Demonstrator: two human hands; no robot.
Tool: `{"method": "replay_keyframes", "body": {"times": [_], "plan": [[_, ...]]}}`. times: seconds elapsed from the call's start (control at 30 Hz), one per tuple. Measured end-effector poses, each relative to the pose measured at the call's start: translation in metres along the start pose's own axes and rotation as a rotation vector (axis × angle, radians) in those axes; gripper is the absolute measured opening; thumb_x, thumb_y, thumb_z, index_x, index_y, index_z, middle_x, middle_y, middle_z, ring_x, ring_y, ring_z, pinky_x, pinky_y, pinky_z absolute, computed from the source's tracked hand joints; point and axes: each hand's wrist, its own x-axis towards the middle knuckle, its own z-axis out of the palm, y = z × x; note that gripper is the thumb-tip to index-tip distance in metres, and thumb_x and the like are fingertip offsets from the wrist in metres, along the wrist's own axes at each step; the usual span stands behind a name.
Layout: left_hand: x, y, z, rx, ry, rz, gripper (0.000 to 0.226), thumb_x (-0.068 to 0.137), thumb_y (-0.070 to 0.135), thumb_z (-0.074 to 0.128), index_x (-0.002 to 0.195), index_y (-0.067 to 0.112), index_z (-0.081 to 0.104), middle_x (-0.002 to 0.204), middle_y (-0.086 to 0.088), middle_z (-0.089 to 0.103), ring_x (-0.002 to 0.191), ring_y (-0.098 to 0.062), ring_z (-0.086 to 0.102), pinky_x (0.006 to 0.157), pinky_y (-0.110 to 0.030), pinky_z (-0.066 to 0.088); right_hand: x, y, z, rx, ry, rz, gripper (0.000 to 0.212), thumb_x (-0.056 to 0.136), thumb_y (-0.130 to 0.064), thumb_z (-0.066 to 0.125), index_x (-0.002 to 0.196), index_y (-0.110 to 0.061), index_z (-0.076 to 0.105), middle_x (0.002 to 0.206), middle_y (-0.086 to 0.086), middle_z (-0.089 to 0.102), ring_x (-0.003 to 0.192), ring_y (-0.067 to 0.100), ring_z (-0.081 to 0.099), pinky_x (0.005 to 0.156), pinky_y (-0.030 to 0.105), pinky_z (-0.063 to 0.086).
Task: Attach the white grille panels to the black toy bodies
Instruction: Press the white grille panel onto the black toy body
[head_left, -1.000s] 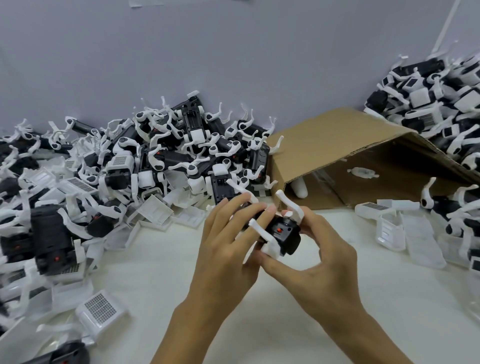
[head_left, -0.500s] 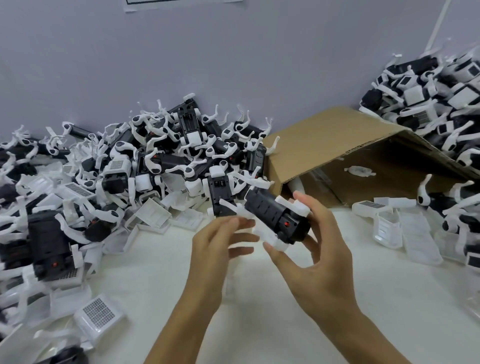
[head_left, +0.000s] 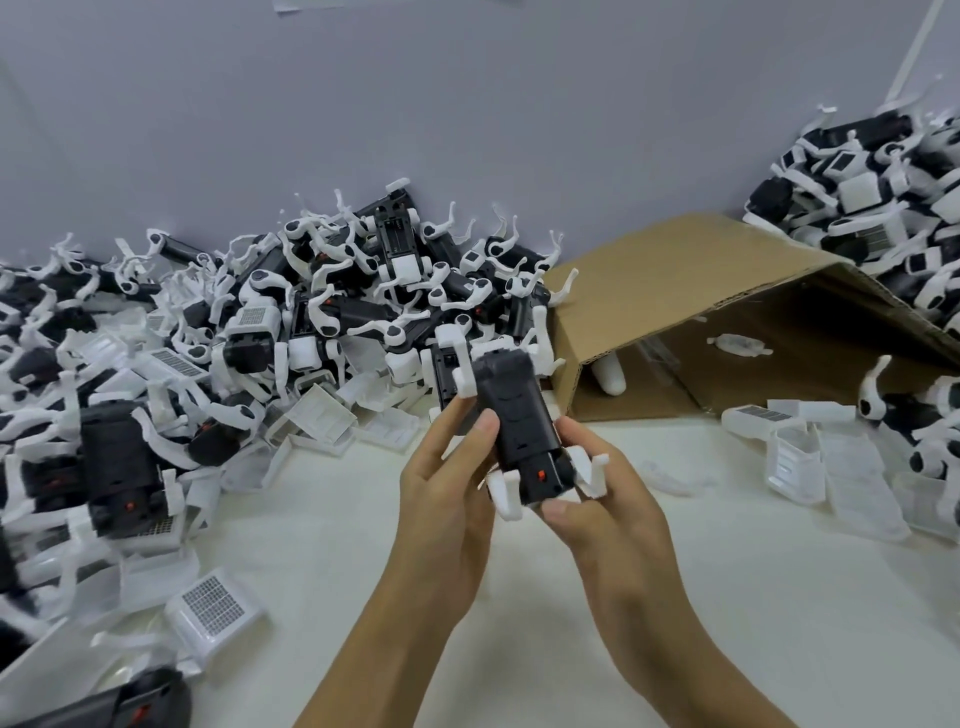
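Both hands hold one black toy body with white legs above the white table, its long side pointing away from me and a small red dot on its near end. My left hand grips its left flank with the thumb lying on top. My right hand cups its near right end, thumb under the near edge. A loose white grille panel lies on the table at the lower left. Whether a panel sits on the held body is hidden.
A big heap of black toy bodies with white legs and loose white panels fills the left and back. A tipped cardboard box lies open at the right, with another heap behind it and white panels in front.
The toy body turned from lying crosswise in my right hand to pointing away from me. My left hand, open and apart half a second ago, has closed on its left side.
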Motion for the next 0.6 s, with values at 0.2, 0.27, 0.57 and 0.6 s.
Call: {"method": "replay_keyframes", "body": {"times": [0.2,0.27,0.57,0.6], "plan": [[-0.0016,-0.0039,0.0030,-0.003,-0.097,0.013,0.040,0.097,0.021,0.058,0.136,0.013,0.061,0.118,-0.013,0.070,0.104,-0.025,0.069,0.082,-0.031,0.056,0.0013,-0.0056,-0.0015,0.024,0.043,0.023,0.039,0.079,-0.021,0.058,0.115,-0.027,0.071,0.106,-0.001,0.076,0.107,0.020,0.070,0.086,0.027,0.058],[-0.0014,-0.0053,0.0032,-0.013,-0.104,0.000,0.040,0.097,0.020,0.056,0.137,0.012,0.060,0.121,-0.014,0.070,0.106,-0.026,0.069,0.082,-0.031,0.056,0.0009,-0.0063,-0.0009,0.023,0.058,0.021,0.038,0.079,-0.020,0.058,0.114,-0.027,0.070,0.106,0.000,0.076,0.107,0.020,0.070,0.084,0.024,0.058],[-0.0008,-0.0090,0.0019,0.033,-0.118,0.015,0.039,0.098,0.022,0.060,0.136,0.014,0.061,0.122,-0.021,0.069,0.110,-0.034,0.068,0.088,-0.040,0.056,0.0029,-0.0103,-0.0004,0.034,0.096,0.041,0.034,0.079,-0.024,0.061,0.106,-0.041,0.073,0.105,-0.003,0.076,0.105,0.021,0.071,0.085,0.029,0.059],[-0.0008,-0.0099,0.0016,0.051,-0.110,0.019,0.041,0.097,0.022,0.061,0.137,0.014,0.060,0.119,-0.020,0.070,0.108,-0.034,0.068,0.088,-0.042,0.056,0.0035,-0.0100,-0.0011,0.021,0.111,0.049,0.034,0.077,-0.024,0.061,0.103,-0.044,0.072,0.103,-0.004,0.076,0.103,0.021,0.071,0.087,0.032,0.058]]}}
